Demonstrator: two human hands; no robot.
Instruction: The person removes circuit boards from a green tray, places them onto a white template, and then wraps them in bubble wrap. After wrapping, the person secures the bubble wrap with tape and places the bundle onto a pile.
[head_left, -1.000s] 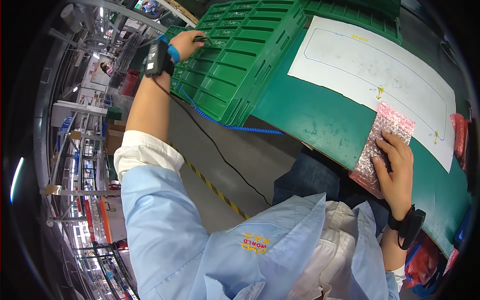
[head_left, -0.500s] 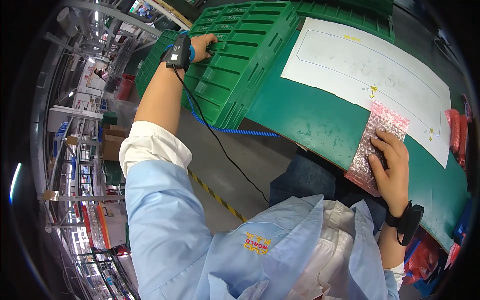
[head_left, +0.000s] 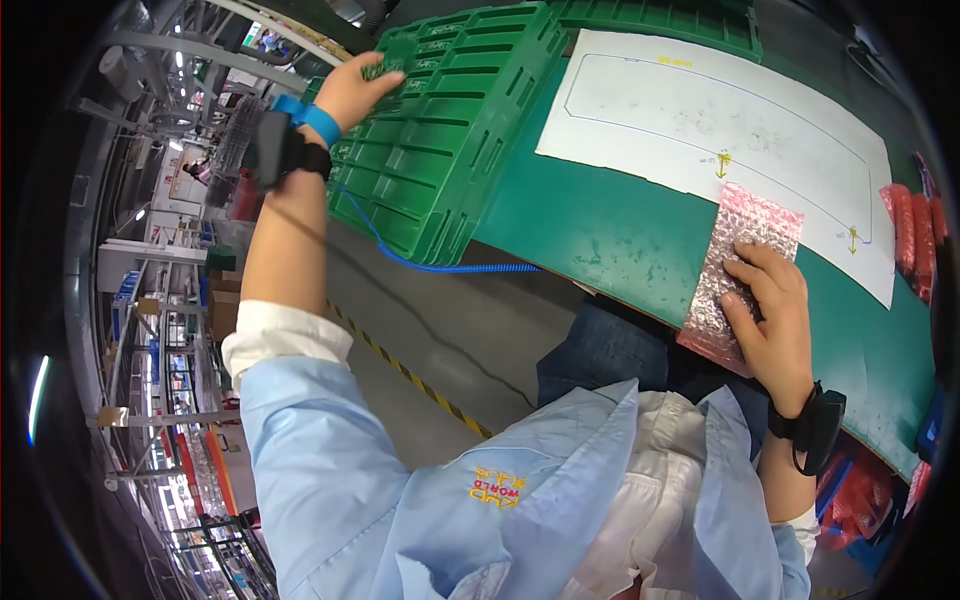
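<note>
My left hand (head_left: 350, 90) is raised over the left part of a stacked green plastic crate (head_left: 470, 130). Its thumb and fingers close on a small green circuit board (head_left: 388, 66), which is blurred by motion. On the crate's top, between raised ribs, several more small green pieces lie in rows. A pink-tinted bubble wrap pouch (head_left: 715, 270) rests at the near edge of the green table, overlapping the paper sheet and jutting past the edge. Across it lies my right hand (head_left: 772, 325), fingers spread and flat, thumb also on top.
A white paper sheet (head_left: 640, 110) with a drawn outline and yellow arrows covers much of the green tabletop (head_left: 580, 215). Red wrapped bundles (head_left: 912, 235) sit at the right. A coiled blue cord (head_left: 470, 268) hangs below the crate. Racks stand at far left.
My left hand has lifted off the crate's ribs and moved up and left with the green board. The view has shifted slightly. My right hand remains on the pouch.
</note>
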